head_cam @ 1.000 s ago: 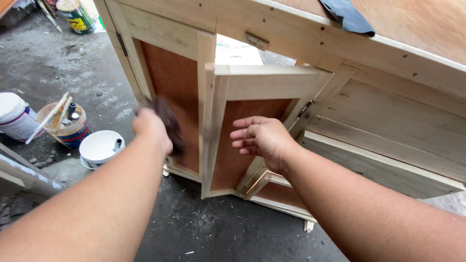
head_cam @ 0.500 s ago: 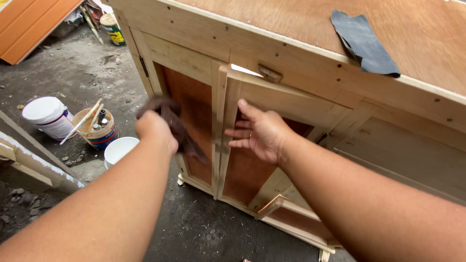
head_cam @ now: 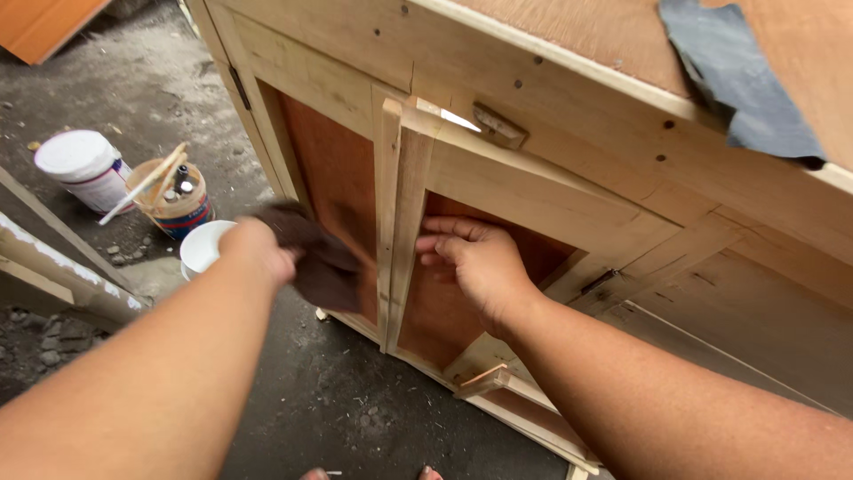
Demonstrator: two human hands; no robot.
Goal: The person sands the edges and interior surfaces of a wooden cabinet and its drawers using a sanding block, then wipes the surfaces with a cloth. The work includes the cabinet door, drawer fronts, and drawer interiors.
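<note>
Cabinet door (head_cam: 498, 204) sits ajar under my flat, open right hand (head_cam: 475, 262), so I'd brace it firmly while my left hand (head_cam: 253, 249), fist clamped on the dark rag (head_cam: 320, 258), rubs the frame beside it.

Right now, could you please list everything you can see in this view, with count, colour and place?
unpainted wooden cabinet: one, pale frame, fills the right
hinged cabinet door with reddish-brown panel: one, ajar, centre
dark grey sheet: one, on the cabinet top, upper right
white lidded bucket: one, floor, left
open tin with stir sticks: one, beside the bucket
white bowl-shaped tub: one, floor, behind the left forearm
orange board: one, top left corner
dark brown rag: one, in the left hand
left hand: grips the rag
right hand: fingers on the door panel
</note>
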